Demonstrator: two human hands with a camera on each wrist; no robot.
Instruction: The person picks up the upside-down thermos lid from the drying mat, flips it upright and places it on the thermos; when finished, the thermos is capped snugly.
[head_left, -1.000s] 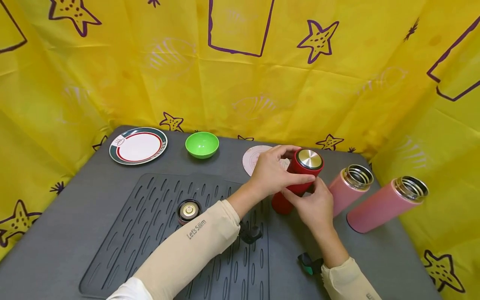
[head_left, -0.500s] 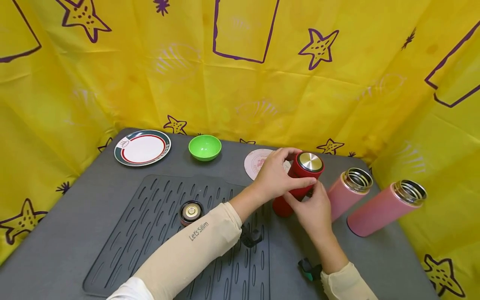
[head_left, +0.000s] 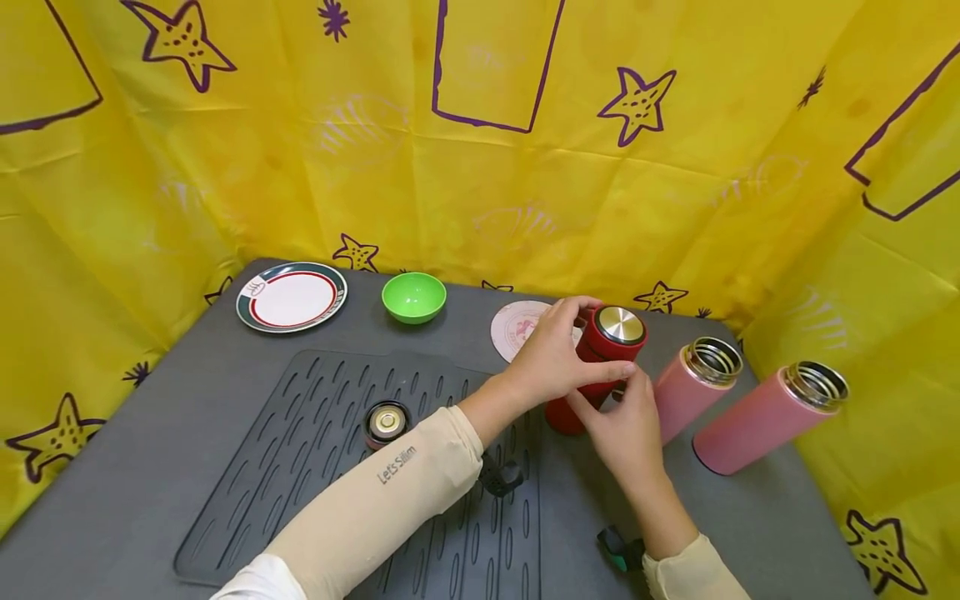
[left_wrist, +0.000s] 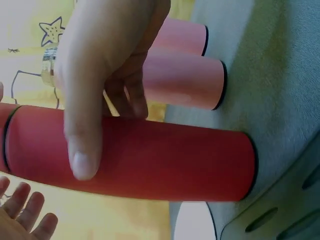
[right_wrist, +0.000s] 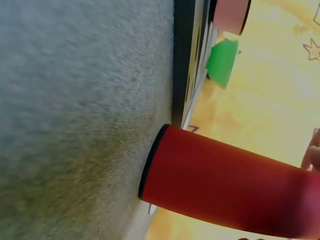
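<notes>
A red thermos (head_left: 564, 414) with a brushed steel top (head_left: 620, 325) stands on the grey table, its base at the surface in the left wrist view. My left hand (head_left: 551, 354) grips its lid end, fingers behind and thumb across the front. Lower down, my right hand (head_left: 624, 429) holds the body, and its thumb lies over the red side (left_wrist: 170, 162) in the left wrist view. The seam between lid and body shows at the left of that view. In the right wrist view the lower body (right_wrist: 210, 185) fills the near side, while the lid is cut off.
Two lidless pink thermoses (head_left: 761, 425) stand to the right. A round pink-printed mat (head_left: 516, 327) lies behind my left hand. A ridged dark mat (head_left: 300, 442) carries an upturned lid (head_left: 387, 421). Farther back are a green bowl (head_left: 414, 298) and a rimmed plate (head_left: 292, 298).
The head view has shifted slightly, moving the background a little down and, on the left side, rightward. Both hands keep their hold on the red thermos, nearly unmoved.
</notes>
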